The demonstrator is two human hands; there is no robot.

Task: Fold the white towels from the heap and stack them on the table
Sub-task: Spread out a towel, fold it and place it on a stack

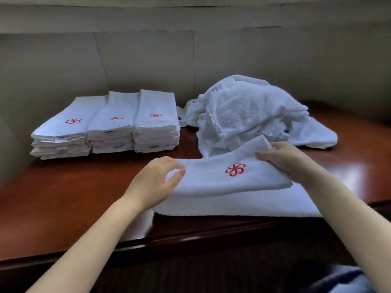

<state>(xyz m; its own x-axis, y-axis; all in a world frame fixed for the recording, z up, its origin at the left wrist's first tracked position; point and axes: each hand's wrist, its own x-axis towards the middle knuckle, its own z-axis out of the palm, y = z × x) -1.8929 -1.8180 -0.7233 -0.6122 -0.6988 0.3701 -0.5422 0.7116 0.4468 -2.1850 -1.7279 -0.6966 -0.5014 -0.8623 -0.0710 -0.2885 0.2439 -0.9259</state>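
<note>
A folded white towel [222, 178] with a red embroidered logo lies across the near middle of the table, on top of a flat white cloth [243, 205]. My left hand [156, 182] grips the towel's left end with curled fingers. My right hand [283, 158] holds its right end, fingers over the top and the thumb side hidden. Behind it sits the loose heap of white towels [249, 115]. Three stacks of folded towels [110, 125], logos up, stand side by side at the back left.
The dark reddish wooden table [69, 193] has a front edge running close below my forearms. A pale wall stands right behind the stacks and heap. A dark blue cloth shows at the bottom right corner.
</note>
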